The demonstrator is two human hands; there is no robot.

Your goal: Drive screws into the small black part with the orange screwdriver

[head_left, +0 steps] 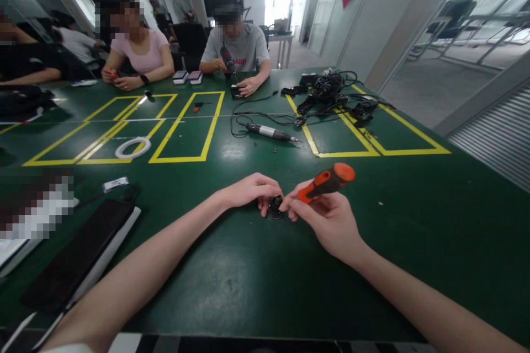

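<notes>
Right hand (331, 220) first: its fingers curl round an orange-and-black screwdriver (327, 182), tips bunched beside a round black part (275, 208) on the green counter (223, 281). Left hand (252, 192) now, fingers bent around that part's other side; their exact grip I can't tell. Beyond the fingers lies a pen-shaped electric tool (271, 132), then tangled black cables (329, 88).

A green table (414, 220) spreads before me, marked with yellow tape outlines (177, 161). Tangled black cables (329, 87) lie across its far right, a white ring (133, 148) at left. A pen-shaped tool (271, 132) rests mid-table, and a dark, flat case (78, 253) sits near my left arm.
</notes>
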